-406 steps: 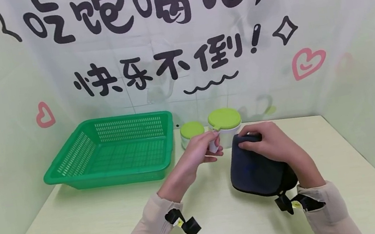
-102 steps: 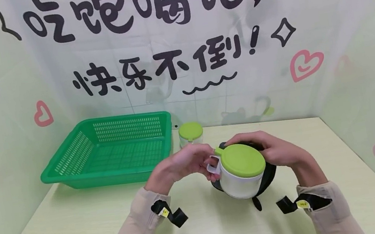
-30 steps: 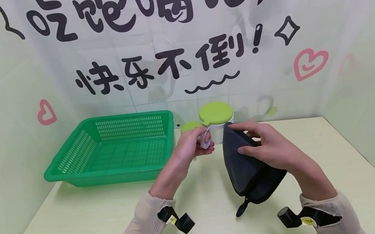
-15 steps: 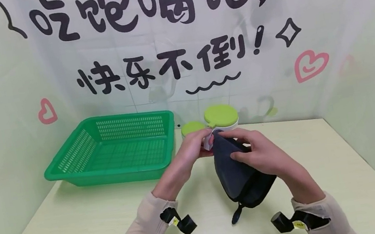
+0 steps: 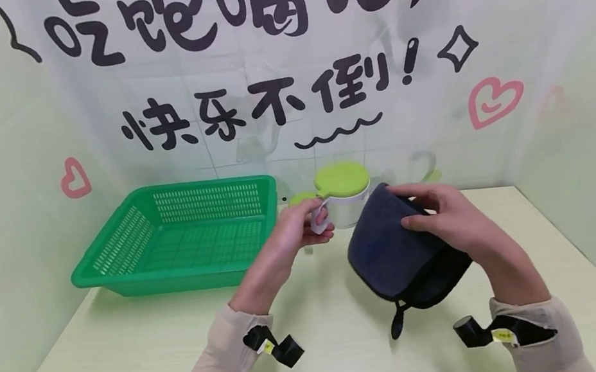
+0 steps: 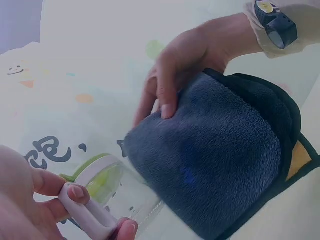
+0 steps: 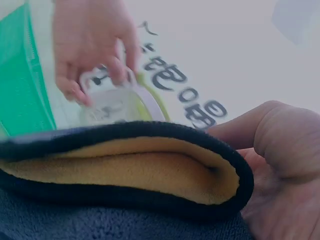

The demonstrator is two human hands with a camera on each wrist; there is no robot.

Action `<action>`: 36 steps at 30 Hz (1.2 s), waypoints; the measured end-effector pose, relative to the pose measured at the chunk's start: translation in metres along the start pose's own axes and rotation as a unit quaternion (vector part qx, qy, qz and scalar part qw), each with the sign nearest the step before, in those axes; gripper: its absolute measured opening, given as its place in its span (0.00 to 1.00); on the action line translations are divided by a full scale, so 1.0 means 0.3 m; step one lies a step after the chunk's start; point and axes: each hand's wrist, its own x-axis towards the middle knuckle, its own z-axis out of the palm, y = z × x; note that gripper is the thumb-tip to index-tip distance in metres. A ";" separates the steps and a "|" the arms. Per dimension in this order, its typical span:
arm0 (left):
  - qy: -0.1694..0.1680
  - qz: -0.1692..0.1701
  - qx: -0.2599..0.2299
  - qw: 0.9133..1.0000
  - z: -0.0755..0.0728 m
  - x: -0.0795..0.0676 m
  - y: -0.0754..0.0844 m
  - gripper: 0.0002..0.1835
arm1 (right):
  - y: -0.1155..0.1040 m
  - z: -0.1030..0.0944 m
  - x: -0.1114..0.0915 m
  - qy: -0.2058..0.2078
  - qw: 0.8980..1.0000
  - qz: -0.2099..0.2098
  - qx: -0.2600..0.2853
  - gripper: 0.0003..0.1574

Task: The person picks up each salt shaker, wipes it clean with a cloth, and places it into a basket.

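My left hand (image 5: 293, 232) grips the white handle (image 5: 317, 220) of a clear jar with a green lid (image 5: 341, 179), raised near the back wall. The clear jar body (image 6: 137, 200) shows in the left wrist view. My right hand (image 5: 452, 217) pinches a folded dark blue cleaning cloth (image 5: 390, 249), thumb on the near side. The cloth has black trim, a hanging loop (image 5: 397, 322) and a yellow-orange inner side (image 7: 125, 167). In the head view it hangs just right of the jar, its upper corner close to the jar's side.
A second, smaller green-lidded jar (image 5: 302, 198) stands behind my left hand, mostly hidden. To the left sits a green plastic basket (image 5: 179, 271) on the pale wooden table (image 5: 143, 353). A printed cloth backdrop (image 5: 245, 149) rises behind the table's back edge.
From 3.4 seconds ago, the jar has gone from low before the cloth up and back. In the last half second the cloth has moved right, off the handle, and the jar slightly left.
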 end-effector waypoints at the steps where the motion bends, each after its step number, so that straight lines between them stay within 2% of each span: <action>1: 0.002 0.002 0.001 1.000 -0.006 -0.004 0.003 0.18 | 0.005 -0.015 -0.002 0.002 1.000 0.010 0.006 0.33; 3: 0.006 0.006 0.000 1.000 -0.017 -0.011 0.010 0.18 | 0.014 -0.043 -0.008 0.006 1.000 0.026 0.015 0.34; 7: 0.013 0.009 -0.002 1.000 -0.036 -0.019 0.016 0.18 | 0.031 -0.085 -0.022 0.027 0.999 0.031 0.011 0.34; 13: 0.033 0.010 -0.038 0.999 -0.066 -0.032 0.022 0.17 | 0.047 -0.113 -0.028 0.066 0.997 0.027 0.007 0.32; 16: 0.044 0.010 -0.048 0.998 -0.100 -0.047 0.019 0.17 | 0.053 -0.112 -0.025 0.080 0.996 0.024 0.009 0.31; 19: 0.062 0.008 -0.034 0.997 -0.154 -0.063 0.014 0.17 | 0.057 -0.111 -0.023 0.097 0.995 0.028 0.015 0.32; 23: 0.090 0.002 0.009 0.996 -0.255 -0.076 0.010 0.16 | 0.063 -0.116 -0.020 0.128 0.991 0.029 0.026 0.32; 27: 0.111 -0.021 0.049 0.992 -0.387 -0.087 0.014 0.16 | 0.070 -0.122 -0.024 0.146 0.988 0.025 0.034 0.31; 31: 0.126 -0.075 0.065 0.987 -0.531 -0.085 0.024 0.16 | 0.076 -0.128 -0.030 0.147 0.988 0.031 0.034 0.30; 36: 0.136 -0.152 0.022 0.979 -0.698 -0.038 0.024 0.14 | 0.082 -0.131 -0.033 0.143 0.988 0.040 0.032 0.30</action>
